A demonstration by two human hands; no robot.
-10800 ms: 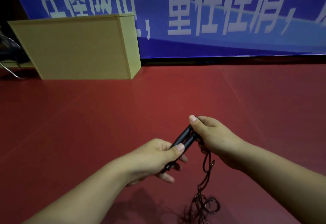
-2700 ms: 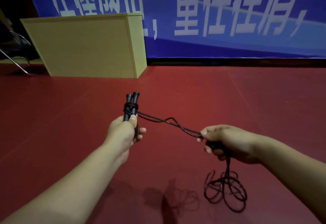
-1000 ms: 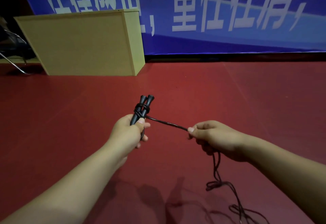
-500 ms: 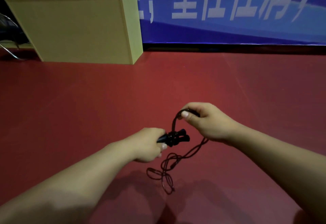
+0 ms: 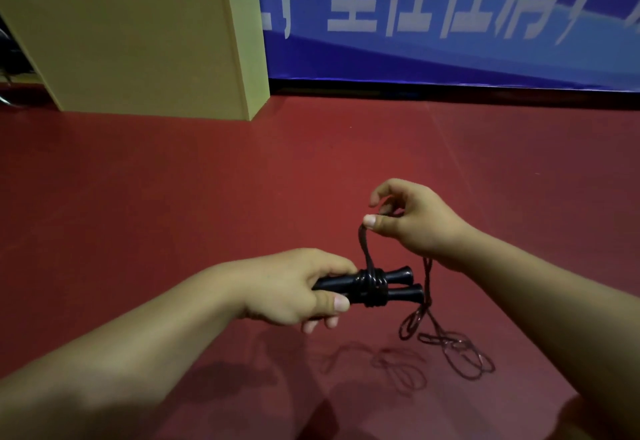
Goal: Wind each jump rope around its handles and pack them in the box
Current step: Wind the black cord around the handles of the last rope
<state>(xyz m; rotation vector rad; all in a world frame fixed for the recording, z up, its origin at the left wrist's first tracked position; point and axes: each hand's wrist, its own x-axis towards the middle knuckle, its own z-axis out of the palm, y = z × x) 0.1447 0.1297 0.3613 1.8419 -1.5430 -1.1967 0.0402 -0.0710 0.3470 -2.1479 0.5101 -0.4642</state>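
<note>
My left hand point(image 5: 291, 287) grips two black jump rope handles point(image 5: 398, 283) side by side, their flared ends pointing right. Several turns of dark cord point(image 5: 372, 285) are wrapped around both handles just beyond my fingers. My right hand point(image 5: 412, 221) is above and to the right, pinching the cord between thumb and fingers; the strand runs down from it to the wraps. The loose remainder of the rope point(image 5: 450, 346) hangs below my right hand in tangled loops over the red floor. The box point(image 5: 138, 48), tan and tall, stands at the far left.
A red floor point(image 5: 173, 180) spreads under my arms. A blue banner point(image 5: 450, 17) with white characters lines the back wall. A metal chair leg point(image 5: 5, 93) shows at the far left edge behind the box.
My right hand has lifted the cord up and over the handles, adding to the wraps. The handles now lie more level, and the loose loops have swung to the right.
</note>
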